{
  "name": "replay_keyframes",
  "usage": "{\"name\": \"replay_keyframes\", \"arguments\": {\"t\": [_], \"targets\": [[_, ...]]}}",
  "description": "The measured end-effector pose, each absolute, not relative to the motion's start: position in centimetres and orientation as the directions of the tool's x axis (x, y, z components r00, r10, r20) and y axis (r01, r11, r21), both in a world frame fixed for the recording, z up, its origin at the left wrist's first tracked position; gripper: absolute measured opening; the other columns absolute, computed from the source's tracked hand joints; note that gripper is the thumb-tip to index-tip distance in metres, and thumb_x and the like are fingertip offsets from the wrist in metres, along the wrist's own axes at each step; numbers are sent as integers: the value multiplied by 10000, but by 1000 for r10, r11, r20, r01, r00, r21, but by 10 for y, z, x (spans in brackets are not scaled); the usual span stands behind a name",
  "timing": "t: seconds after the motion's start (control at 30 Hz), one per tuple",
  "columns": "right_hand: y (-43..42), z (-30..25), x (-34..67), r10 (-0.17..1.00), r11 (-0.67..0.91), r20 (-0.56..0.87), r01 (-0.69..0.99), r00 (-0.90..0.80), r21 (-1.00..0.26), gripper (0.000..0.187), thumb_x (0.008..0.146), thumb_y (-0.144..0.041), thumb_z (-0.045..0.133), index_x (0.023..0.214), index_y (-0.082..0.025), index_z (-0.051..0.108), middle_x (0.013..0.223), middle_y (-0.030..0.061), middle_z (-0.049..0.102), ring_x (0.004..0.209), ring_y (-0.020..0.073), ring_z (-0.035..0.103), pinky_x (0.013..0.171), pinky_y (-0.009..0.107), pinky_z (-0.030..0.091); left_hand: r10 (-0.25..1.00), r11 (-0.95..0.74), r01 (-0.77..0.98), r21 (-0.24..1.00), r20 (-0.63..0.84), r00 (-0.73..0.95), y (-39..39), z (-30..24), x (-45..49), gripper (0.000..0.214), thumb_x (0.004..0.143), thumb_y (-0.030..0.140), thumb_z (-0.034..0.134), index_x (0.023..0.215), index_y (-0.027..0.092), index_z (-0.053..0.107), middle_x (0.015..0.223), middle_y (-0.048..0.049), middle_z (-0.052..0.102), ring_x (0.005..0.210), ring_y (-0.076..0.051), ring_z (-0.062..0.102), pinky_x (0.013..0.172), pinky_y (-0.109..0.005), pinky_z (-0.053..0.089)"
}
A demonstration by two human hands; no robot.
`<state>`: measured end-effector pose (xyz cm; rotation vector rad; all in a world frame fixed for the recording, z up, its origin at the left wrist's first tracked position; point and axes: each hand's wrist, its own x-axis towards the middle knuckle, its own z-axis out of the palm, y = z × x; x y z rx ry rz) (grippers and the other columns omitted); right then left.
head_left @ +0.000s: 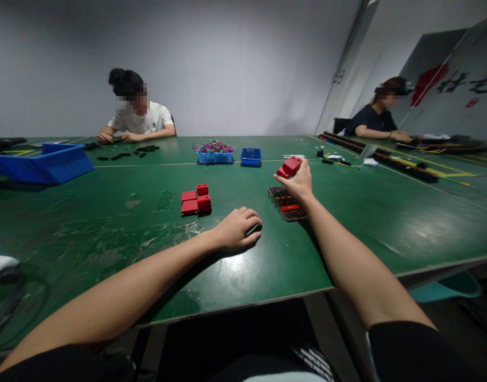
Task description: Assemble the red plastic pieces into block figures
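Note:
My right hand (301, 184) is raised above the table and grips red box-shaped pieces (290, 166); I cannot tell whether they are one piece or two. Just below it lies a phone (282, 195) with a timer on its screen and a red band across it. My left hand (236, 229) rests low over the green tabletop, fingers curled round a small dark object (253, 229) with a pale edge, mostly hidden by the hand. Left of that hand, several red blocks (190, 206) sit grouped together, some with small holes in their faces.
A blue bin of colourful wires (215, 156) and a small blue bin (251, 156) stand farther back. A large blue tray (48, 163) is at left. Two people, one in a white shirt (157, 118), one in a dark shirt (368, 121), sit across. Long dark strips (381, 154) lie right.

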<state>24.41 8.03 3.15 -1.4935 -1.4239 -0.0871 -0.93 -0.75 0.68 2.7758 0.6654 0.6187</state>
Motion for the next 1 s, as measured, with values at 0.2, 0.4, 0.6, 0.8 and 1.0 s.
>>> {"name": "replay_keyframes", "arguments": {"t": [0.2, 0.4, 0.6, 0.8, 1.0], "targets": [[89, 12, 278, 636, -116, 381, 571, 671, -813, 870, 541, -476, 795, 1239, -186, 364, 1172, 162, 579, 1072, 294, 572, 965, 420, 425, 491, -865, 396, 308, 351, 797, -5, 6, -11, 278, 874, 352, 518, 1068, 188, 631, 1109, -132, 620, 1035, -259, 554, 917, -406, 416], [90, 3, 287, 622, -176, 356, 567, 698, -804, 907, 489, -396, 822, 1252, -172, 386, 1250, 203, 529, 1149, 313, 538, 972, 420, 430, 489, -865, 393, 313, 346, 801, -6, 7, -11, 287, 875, 351, 514, 1070, 175, 630, 1110, -143, 619, 1028, -265, 552, 912, -415, 414], [93, 2, 287, 634, -244, 293, 544, 716, -803, 924, 476, -442, 835, 1249, -207, 387, 1235, 192, 561, 1145, 341, 551, 977, 494, 411, 498, -855, 379, 354, 355, 791, -6, 8, -10, 265, 854, 335, 534, 1050, 188, 634, 1099, -133, 619, 1031, -264, 548, 919, -420, 413], [93, 0, 288, 697, -176, 325, 592, 639, -786, 903, 510, -438, 820, 1264, -175, 399, 1235, 202, 547, 1162, 327, 531, 1003, 448, 398, 499, -853, 373, 366, 361, 787, -6, 7, -10, 258, 852, 336, 539, 1040, 192, 641, 1092, -133, 621, 1023, -266, 551, 918, -422, 413], [93, 8, 275, 704, -36, 475, 695, 528, -718, 808, 667, -441, 723, 1318, -88, 399, 1300, 230, 494, 1221, 312, 482, 1060, 424, 344, 497, -857, 386, 340, 351, 794, -6, 8, -10, 270, 864, 342, 530, 1059, 188, 634, 1102, -136, 618, 1041, -268, 548, 923, -419, 409]]}}
